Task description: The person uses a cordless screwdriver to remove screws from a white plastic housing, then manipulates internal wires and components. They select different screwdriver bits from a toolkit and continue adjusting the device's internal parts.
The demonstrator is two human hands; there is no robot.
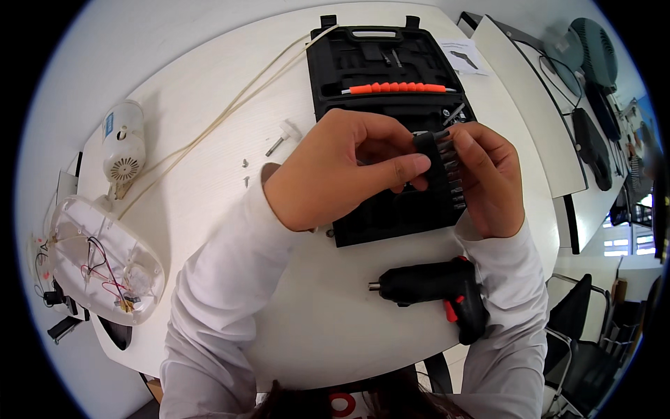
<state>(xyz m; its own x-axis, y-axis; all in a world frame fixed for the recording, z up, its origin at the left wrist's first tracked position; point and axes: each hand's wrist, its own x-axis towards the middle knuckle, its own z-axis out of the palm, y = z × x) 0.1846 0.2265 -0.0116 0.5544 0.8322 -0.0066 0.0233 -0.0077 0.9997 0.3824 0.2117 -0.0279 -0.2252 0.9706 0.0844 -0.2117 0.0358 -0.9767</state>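
Dark hair shows at the near edge, and beyond it two white sleeves reach over the pale tabletop. Raised above an open black tool case, the left hand pinches a black bit holder between thumb and fingers; its row of metal bits faces right. At the holder's far end, the right hand has thumb and fingertips closed on a dark bit; whether that bit sits in its slot, I cannot tell. Near the case lies a black power screwdriver, tip pointing left. An orange flexible shaft rests across the case's far part. Left of the case are small screws, a white motor and a white housing with exposed wires.
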